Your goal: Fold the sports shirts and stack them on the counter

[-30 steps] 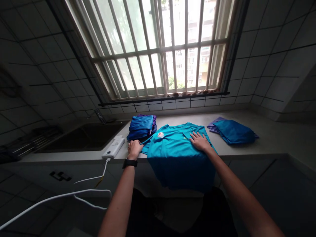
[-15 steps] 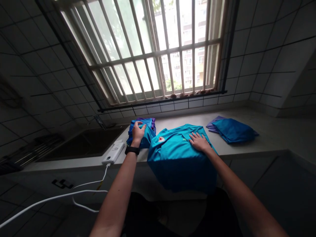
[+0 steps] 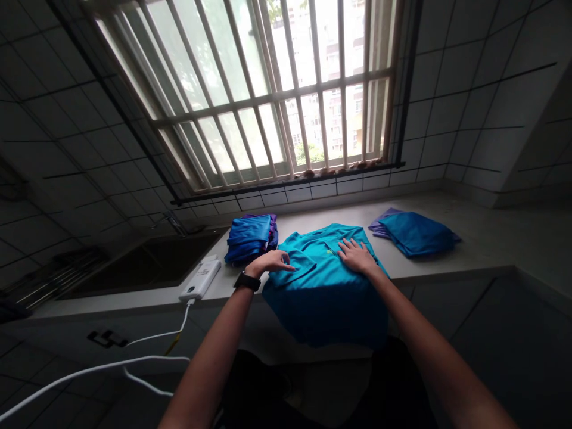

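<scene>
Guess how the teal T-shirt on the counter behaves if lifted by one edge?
Teal T-shirt likely floppy: its lower part drapes over the counter edge. Probably light and smooth, so it may slide. Right hand lies flat on it; left hand is at the folded sleeve.

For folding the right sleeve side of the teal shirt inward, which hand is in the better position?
Probably the right hand. It lies flat on the teal shirt, toward its right side. The left hand rests on the folded-in left sleeve at the shirt's opposite edge.
</scene>
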The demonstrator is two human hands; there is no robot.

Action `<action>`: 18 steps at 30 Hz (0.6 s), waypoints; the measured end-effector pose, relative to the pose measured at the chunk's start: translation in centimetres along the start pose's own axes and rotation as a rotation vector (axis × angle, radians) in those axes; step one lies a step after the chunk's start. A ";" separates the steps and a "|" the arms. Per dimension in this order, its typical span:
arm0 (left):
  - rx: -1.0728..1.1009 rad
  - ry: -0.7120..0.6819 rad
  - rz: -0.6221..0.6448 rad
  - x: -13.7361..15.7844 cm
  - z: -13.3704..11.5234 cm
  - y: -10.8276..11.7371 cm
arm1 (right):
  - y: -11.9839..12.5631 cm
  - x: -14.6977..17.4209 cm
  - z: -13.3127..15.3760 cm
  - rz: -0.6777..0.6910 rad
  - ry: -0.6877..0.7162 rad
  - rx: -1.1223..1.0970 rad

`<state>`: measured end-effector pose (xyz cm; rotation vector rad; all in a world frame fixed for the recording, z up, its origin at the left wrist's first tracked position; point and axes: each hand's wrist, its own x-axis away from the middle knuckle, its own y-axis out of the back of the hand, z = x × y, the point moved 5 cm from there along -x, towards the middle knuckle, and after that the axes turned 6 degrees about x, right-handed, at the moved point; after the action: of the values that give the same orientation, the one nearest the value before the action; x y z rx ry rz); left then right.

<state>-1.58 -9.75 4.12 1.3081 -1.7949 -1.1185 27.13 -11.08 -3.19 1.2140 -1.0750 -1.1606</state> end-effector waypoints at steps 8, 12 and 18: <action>-0.247 0.050 0.002 -0.6 1.2 -3.2 | 0.3 0.1 0.1 0.021 -0.010 -0.001; -0.257 0.033 -0.010 -2.0 1.8 -4.7 | 0.4 -0.8 -0.4 0.057 -0.007 0.008; -0.269 0.068 -0.075 -5.3 3.2 -6.1 | 0.4 -3.2 -2.7 0.064 -0.158 0.009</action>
<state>-0.30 -4.66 -2.86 1.2430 -1.4971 -1.2904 29.44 -7.65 -2.93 1.1009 -1.2295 -1.2186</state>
